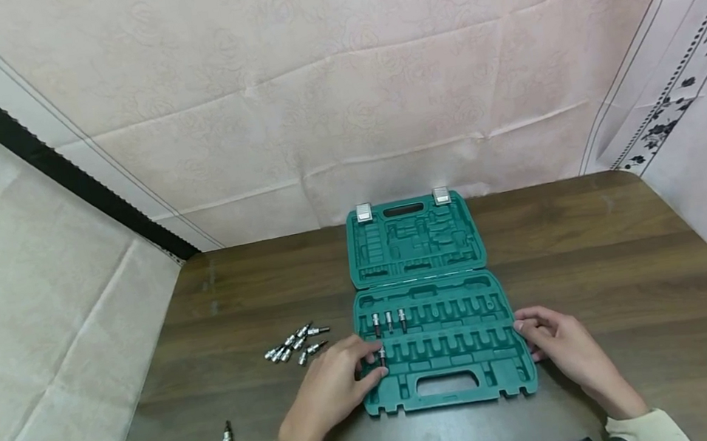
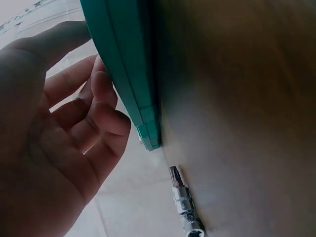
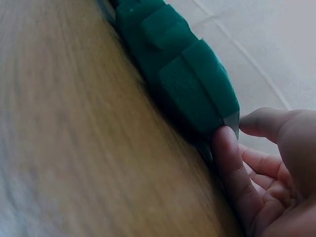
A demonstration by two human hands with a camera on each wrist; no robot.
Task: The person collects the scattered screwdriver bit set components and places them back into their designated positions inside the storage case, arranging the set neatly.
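Note:
An open green socket case [image 1: 505, 379] lies on the table, its hinged lid [image 1: 400, 269] tipped back. At its lower left slot my left hand [image 1: 333, 383] pinches a bit socket [image 1: 382, 357] between thumb and forefinger. In the left wrist view that bit socket is hidden behind the case wall [image 2: 123, 64], and the other fingers are curled beside it. Three bit sockets [image 1: 403, 320] stand in the upper row. My right hand [image 1: 560, 342] grips the case's right edge; the right wrist view shows thumb and fingers at the case corner [image 3: 197, 89].
Left of the case lies a loose pile of several bit sockets [image 1: 299, 342]. A single bit socket [image 1: 227, 435] lies apart, nearer the table's left front. The wooden table [image 1: 599, 255] meets a cloth-covered wall [image 1: 378, 98] just behind the lid.

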